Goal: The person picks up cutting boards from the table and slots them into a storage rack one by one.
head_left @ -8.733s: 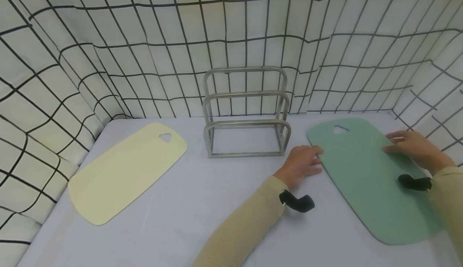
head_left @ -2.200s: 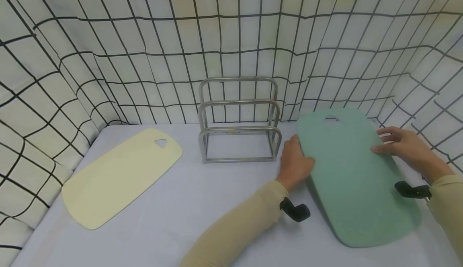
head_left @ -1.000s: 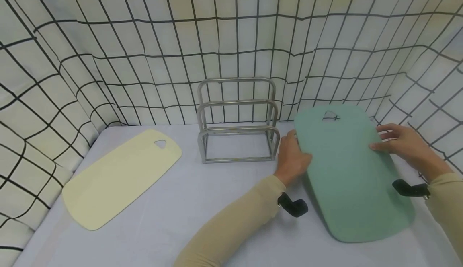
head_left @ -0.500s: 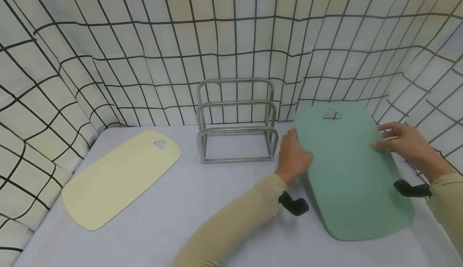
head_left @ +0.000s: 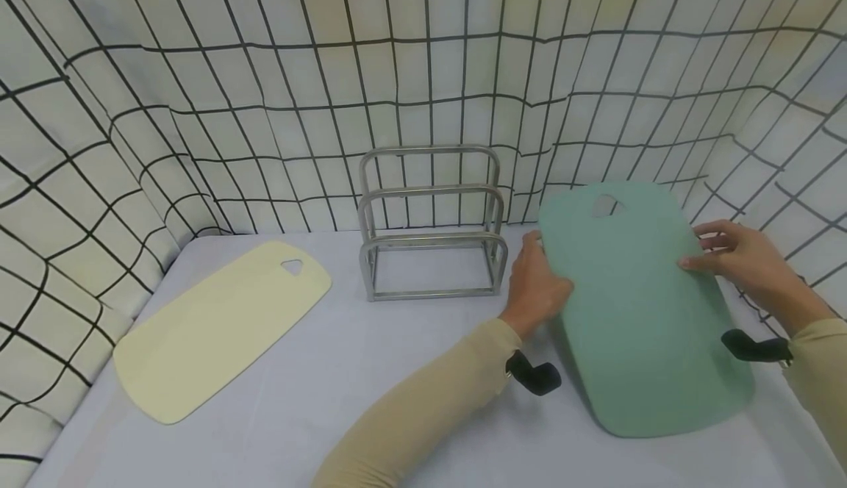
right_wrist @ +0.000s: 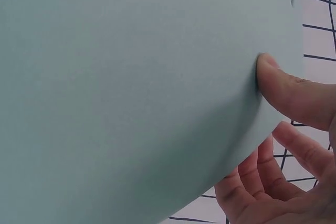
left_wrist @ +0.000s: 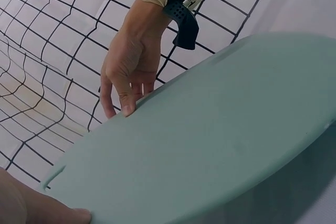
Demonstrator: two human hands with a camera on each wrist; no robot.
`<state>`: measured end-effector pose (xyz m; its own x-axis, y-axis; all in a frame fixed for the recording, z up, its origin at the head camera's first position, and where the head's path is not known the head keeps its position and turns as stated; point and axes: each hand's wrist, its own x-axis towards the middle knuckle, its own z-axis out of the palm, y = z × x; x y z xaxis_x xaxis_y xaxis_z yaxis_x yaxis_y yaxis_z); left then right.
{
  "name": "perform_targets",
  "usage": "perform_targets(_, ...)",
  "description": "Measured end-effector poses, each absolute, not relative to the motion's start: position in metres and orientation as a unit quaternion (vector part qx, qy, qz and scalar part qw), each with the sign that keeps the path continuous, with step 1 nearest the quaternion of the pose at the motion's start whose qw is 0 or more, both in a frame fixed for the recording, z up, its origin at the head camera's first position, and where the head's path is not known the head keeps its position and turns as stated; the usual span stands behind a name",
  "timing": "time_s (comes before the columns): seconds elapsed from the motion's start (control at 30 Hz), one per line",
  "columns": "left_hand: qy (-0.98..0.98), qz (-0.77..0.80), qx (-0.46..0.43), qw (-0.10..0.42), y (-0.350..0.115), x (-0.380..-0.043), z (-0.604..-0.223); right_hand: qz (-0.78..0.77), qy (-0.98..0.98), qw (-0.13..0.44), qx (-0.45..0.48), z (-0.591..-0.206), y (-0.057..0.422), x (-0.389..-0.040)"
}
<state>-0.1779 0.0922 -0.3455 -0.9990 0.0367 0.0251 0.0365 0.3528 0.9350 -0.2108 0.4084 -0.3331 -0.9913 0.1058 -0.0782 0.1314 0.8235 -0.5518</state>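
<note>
A green cutting board (head_left: 648,311) with a small handle hole at its far end is tilted up off the table on the right in the head view. My left hand (head_left: 537,286) grips its left edge, thumb on the face and the other fingers behind. On the opposite edge my right hand (head_left: 744,256) pinches it; in the right wrist view the right thumb (right_wrist: 294,95) presses the face while the fingers (right_wrist: 257,182) curl beneath the edge. To the left of both hands stands a metal rack (head_left: 433,242) with upright hoops.
A cream cutting board (head_left: 225,334) lies flat and slanted on the left of the white table (head_left: 317,414). Behind and at both sides rise white walls with a black grid pattern (head_left: 317,106). The rack sits close to the back wall.
Since the oldest frame, the green board has come up off the table and shifted left, with the left hand now gripping its edge. Over the last second its far end has risen slightly.
</note>
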Motion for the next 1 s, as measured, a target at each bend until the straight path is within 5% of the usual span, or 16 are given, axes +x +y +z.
perform_targets(1.0,0.798,0.601,0.039,0.007,0.085,-0.175,-0.341,-0.29,0.956,-0.005,0.045,-0.319,0.404,-0.202)
